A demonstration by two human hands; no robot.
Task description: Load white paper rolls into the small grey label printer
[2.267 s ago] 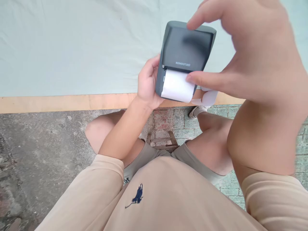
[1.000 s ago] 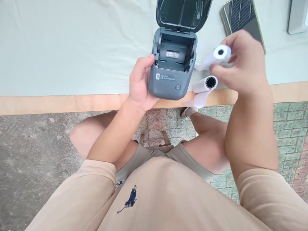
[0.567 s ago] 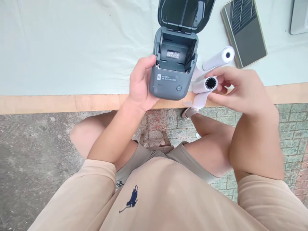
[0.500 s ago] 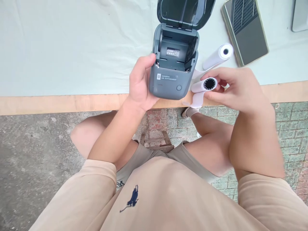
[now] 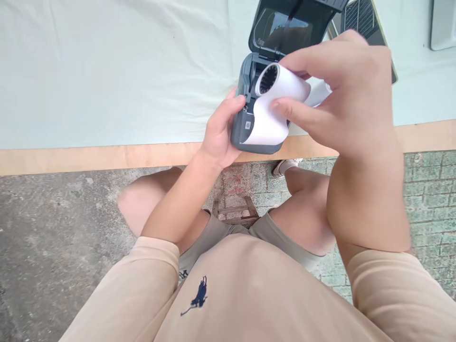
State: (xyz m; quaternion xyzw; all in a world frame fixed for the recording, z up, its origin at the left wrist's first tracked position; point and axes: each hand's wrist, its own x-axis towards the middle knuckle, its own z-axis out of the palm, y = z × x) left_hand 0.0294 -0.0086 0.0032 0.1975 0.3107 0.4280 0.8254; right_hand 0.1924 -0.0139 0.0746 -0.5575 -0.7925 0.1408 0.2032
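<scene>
A small dark grey label printer sits at the table's front edge with its lid swung open. My left hand grips its left side. My right hand holds a white paper roll over the printer's open bay, with a loose flap of paper hanging down over the printer's front. A second white roll lies behind my right hand, mostly hidden.
The table is covered by a pale cloth with a bare wooden edge. A dark flat device lies at the back right, a light grey object at the far right. Below are my knees, a wooden stool and paved ground.
The printer lid went from closed to open. My right hand set one roll down on the table, picked up the other and brought it left over the open printer.
</scene>
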